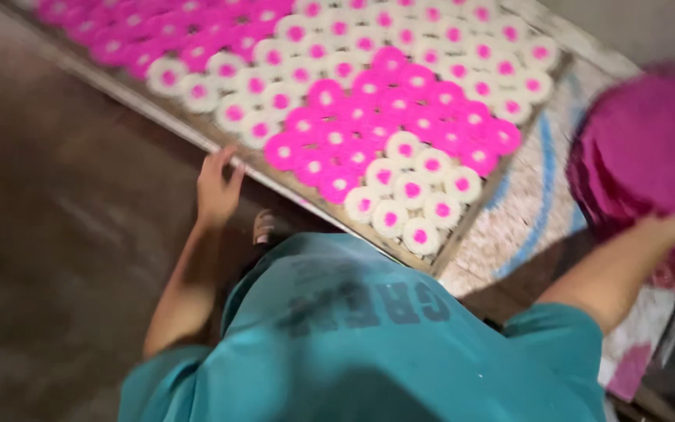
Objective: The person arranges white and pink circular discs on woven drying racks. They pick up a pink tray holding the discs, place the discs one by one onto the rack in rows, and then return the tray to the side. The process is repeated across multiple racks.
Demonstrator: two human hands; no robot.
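Observation:
A long wooden-framed tray (220, 144) runs diagonally and carries rows of round pink and white discs (388, 125) with contrasting centres. My left hand (216, 187) rests with its fingers apart against the tray's near edge and holds nothing. At the far right my right hand (669, 227) grips the lower edge of a thick stack of magenta discs (642, 148). That hand and the stack are blurred by motion. My teal shirt (369, 336) fills the lower middle of the view.
A patterned white, blue and pink cloth (537, 199) covers the surface between the tray's end and the magenta stack. Dark brown floor (56, 234) lies to the left. A sandalled foot (263, 227) shows under the tray's near edge.

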